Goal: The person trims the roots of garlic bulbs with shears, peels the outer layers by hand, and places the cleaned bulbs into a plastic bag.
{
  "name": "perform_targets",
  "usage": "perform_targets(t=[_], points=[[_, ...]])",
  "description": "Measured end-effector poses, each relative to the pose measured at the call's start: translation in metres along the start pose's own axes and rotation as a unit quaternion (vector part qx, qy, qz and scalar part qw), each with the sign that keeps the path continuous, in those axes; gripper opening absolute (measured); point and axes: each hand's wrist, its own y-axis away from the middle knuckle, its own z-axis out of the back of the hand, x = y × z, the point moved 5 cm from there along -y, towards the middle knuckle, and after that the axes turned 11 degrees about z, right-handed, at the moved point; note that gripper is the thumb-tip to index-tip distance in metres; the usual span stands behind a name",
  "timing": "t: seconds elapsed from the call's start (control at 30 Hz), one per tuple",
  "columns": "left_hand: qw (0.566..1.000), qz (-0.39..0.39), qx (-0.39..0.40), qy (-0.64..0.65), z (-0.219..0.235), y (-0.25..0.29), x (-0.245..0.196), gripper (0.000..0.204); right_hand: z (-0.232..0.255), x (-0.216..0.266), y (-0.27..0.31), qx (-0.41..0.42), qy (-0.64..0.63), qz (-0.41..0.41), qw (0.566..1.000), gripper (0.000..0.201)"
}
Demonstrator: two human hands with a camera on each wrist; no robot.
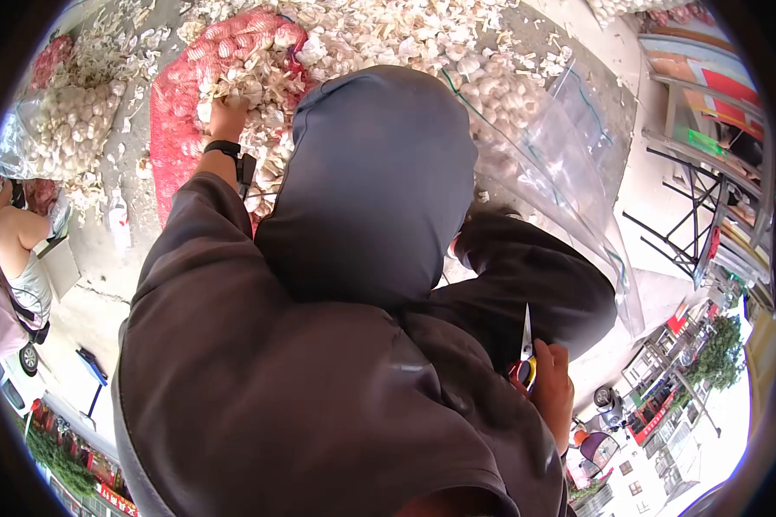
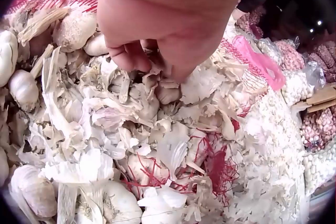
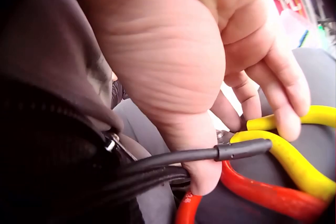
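Observation:
My left hand (image 1: pixel 227 119) reaches into a red mesh sack (image 1: pixel 174 112) of garlic in the head view. Up close in the left wrist view, its curled fingers pinch a garlic bulb (image 2: pixel 168 92) among dry, papery skins (image 2: pixel 110 116); the fingertips are partly hidden. Several whole bulbs (image 2: pixel 23 90) lie around it. Held low by my right side is a pair of scissors (image 1: pixel 527 332), gripped by my right hand (image 1: pixel 553 389), blades pointing away from me. The right wrist view shows thumb and fingers at the scissors' red handle (image 3: pixel 262 192) and yellow handle (image 3: pixel 294 158).
Loose garlic skins (image 1: pixel 388 39) cover the ground ahead. A clear plastic bag (image 1: pixel 560 138) with garlic lies to the right, beside my bent knee. Another person (image 1: pixel 21 250) sits at far left near a plastic bottle (image 1: pixel 119 222). Black metal stands (image 1: pixel 685 215) stand at right.

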Motion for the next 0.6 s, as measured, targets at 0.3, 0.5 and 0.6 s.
perform_targets(t=[0.3, 0.5, 0.6], points=[[0.989, -0.123, -0.071, 0.045, 0.01, 0.036, -0.045, 0.06, -0.007, 0.006, -0.007, -0.03, 0.027, 0.022, 0.999, 0.057], [0.949, -0.185, 0.102, 0.233, 0.083, 0.136, -0.143, 0.032, 0.005, -0.002, -0.008, -0.081, 0.056, 0.011, 0.995, 0.053], [0.847, -0.266, 0.229, 0.398, 0.117, 0.171, -0.19, 0.026, 0.01, -0.024, -0.009, -0.119, 0.114, 0.012, 0.986, 0.046]])
